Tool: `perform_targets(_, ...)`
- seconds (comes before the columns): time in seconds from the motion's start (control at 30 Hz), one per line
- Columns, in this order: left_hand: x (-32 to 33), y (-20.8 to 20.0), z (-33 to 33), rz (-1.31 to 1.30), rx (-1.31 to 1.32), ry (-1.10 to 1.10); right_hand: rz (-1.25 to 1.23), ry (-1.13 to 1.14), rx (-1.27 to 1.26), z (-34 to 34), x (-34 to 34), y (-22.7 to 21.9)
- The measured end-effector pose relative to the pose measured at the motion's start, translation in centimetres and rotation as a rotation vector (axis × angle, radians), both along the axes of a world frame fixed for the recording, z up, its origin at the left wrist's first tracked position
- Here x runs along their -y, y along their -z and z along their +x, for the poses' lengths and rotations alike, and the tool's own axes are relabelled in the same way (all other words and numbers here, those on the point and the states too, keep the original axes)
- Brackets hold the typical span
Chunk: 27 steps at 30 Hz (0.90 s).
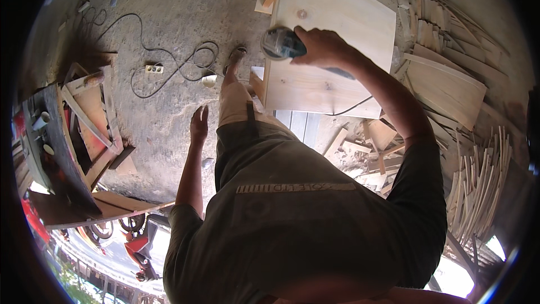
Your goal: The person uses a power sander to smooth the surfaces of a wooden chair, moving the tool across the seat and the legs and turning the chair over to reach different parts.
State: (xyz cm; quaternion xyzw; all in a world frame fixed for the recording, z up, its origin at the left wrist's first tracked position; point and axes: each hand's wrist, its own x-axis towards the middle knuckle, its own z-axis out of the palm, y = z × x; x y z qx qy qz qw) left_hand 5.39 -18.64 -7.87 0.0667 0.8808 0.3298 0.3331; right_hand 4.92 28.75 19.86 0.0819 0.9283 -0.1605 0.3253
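Handheld power sander (277, 43), judged rigid and moderately heavy, lies at the pale wooden panel's (349, 17) left edge, right hand (322, 48) gripping its dark body, probably the surest hold; left hand (199, 125) hangs empty, fingers loosely extended.

Sander (277, 43) at left edge of panel (343, 17), wood pieces (450, 89) to the right; socket (154, 69) to the left

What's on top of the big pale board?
A power tool in the right hand, at the left edge, and a dark cord. The board beneath the tool is covered.
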Motion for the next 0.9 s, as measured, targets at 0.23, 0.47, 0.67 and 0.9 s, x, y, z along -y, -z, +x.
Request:
perform_targets(0.23, -15.0, -2.2, -2.6, 0.508, -0.274, 0.68, 0.103, 0.226, -0.286, -10.1, -10.6, 5.0)
perform_targets(0.47, -20.9, -9.3, -2.5, 0.315, 0.395, 0.651, -0.121, 0.543, -0.469, -11.1, -16.2, 7.9)
perform_targets(0.67, -16.2, -8.3, -5.3, 0.249, 0.384, 0.873, -0.181, 0.469, -0.39, -3.6, -11.8, 9.0)
perform_targets(0.9, -6.1, -2.9, -4.8, -0.007, 0.254, 0.508, -0.27, 0.308, -0.158, 6.1, -1.5, 6.0)
